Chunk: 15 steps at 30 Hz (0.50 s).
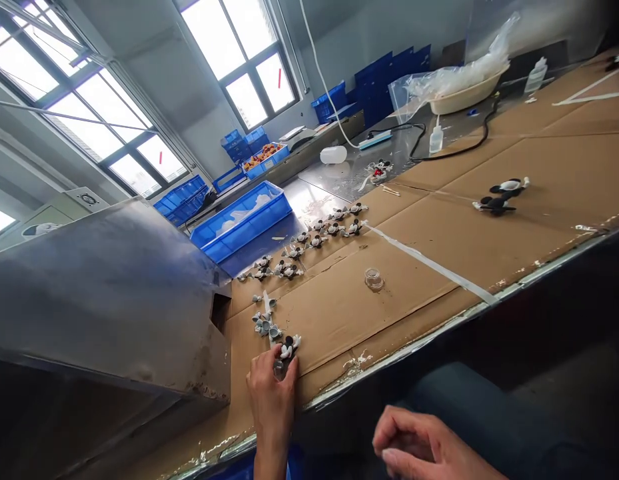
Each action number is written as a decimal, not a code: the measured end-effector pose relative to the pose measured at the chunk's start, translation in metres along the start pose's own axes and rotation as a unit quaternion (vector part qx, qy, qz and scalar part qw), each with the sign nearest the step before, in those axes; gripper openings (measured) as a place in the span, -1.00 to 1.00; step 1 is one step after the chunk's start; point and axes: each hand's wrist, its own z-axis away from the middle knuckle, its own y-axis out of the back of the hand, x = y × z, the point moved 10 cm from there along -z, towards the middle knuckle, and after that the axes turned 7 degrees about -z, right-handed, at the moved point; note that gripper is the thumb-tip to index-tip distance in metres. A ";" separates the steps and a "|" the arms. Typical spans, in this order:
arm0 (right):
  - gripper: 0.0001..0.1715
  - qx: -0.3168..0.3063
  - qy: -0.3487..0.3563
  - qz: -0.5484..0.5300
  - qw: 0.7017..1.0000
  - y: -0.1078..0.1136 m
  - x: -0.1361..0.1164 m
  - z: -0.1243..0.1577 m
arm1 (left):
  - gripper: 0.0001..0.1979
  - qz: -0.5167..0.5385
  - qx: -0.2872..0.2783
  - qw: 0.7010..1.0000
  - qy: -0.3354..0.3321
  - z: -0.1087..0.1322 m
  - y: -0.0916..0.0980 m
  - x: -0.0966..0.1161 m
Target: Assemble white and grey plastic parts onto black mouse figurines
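Observation:
My left hand point(272, 389) is at the near left part of the cardboard-covered table point(329, 313), its thumb and fingers round a small black and white mouse figure point(288, 348). My right hand point(424, 445) hangs in front of the table edge with its fingers curled; whether anything is inside them is hidden. Beyond my left hand lie several small grey cup-shaped parts point(265, 325). Rows of black and white mouse figures point(316, 241) stretch toward the back. A small clear round dish point(374, 279) sits on the cardboard.
A large metal housing point(104, 300) stands at the left. Behind the rows is a blue bin point(244, 223). Two dark figures point(502, 197) lie at the right. Farther back are a bottle point(436, 138), a black cable point(459, 155) and a cream basin point(464, 97) with plastic bags.

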 end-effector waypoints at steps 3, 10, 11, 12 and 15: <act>-0.46 0.046 0.097 0.022 0.994 0.010 -0.040 -0.011 | -0.68 0.038 0.013 0.997 -0.060 0.029 0.001 0.035; -0.56 0.048 0.254 0.104 0.960 0.013 -0.099 -0.005 | -0.65 0.110 0.080 0.976 -0.173 0.103 0.010 0.104; -0.62 0.057 0.296 0.129 0.945 0.014 -0.106 0.004 | -0.63 0.143 0.071 0.975 -0.157 0.106 0.009 0.100; -0.65 0.064 0.341 0.150 0.926 0.013 -0.111 0.013 | -0.63 0.178 0.066 0.972 -0.138 0.109 0.008 0.095; -0.69 0.058 0.446 0.192 0.872 0.008 -0.121 0.041 | -0.65 0.230 0.069 0.966 -0.092 0.119 0.009 0.080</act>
